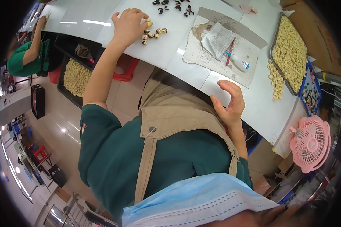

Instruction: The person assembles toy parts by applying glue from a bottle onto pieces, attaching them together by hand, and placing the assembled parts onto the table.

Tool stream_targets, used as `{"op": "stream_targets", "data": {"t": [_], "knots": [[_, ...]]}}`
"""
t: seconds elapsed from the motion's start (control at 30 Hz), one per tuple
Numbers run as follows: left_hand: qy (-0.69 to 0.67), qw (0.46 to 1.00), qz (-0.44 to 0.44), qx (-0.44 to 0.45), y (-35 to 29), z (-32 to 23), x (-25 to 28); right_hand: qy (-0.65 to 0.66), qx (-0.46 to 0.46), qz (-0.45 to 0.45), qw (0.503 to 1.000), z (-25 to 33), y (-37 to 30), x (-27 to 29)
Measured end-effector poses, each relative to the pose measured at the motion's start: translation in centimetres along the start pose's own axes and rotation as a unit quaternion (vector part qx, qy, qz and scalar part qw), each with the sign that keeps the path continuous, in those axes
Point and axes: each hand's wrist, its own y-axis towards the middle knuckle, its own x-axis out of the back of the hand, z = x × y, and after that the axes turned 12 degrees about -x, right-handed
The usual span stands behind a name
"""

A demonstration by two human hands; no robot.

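My left hand reaches over the white table at the far left. Its thumb and forefinger come together on a small yellow-and-cream piece. Just beside it lie several small cream-and-dark-brown pieces in a loose group. Farther back are several small black curved pieces. My right hand hovers by the table's near edge, thumb and fingers apart and curved, holding nothing. Past it, a grubby board carries a crumpled paper, a dark red stick-like tool and a small white bottle with a blue tip.
A tray full of small cream pieces stands at the right, with loose cream pieces beside it. Near it are a blue tray and a pink fan. A black tray stands lower left; a person in green works beyond.
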Motion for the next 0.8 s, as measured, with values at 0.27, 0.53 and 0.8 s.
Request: {"op": "stream_targets", "data": {"t": [0.27, 0.53, 0.8], "knots": [[-0.089, 0.994, 0.030, 0.060, 4.3, -0.3, -0.5, -0.022, 0.001, 0.008, 1.000, 0.4, 0.2, 0.1], [-0.070, 0.992, -0.032, -0.101, 5.0, -1.2, -1.1, 0.001, -0.007, 0.027, 1.000, -0.1, 0.1, -0.5], [-0.243, 0.956, -0.122, -0.111, 5.7, -1.0, -0.9, -0.008, -0.023, 0.004, 1.000, -0.4, 0.5, -0.1]]}}
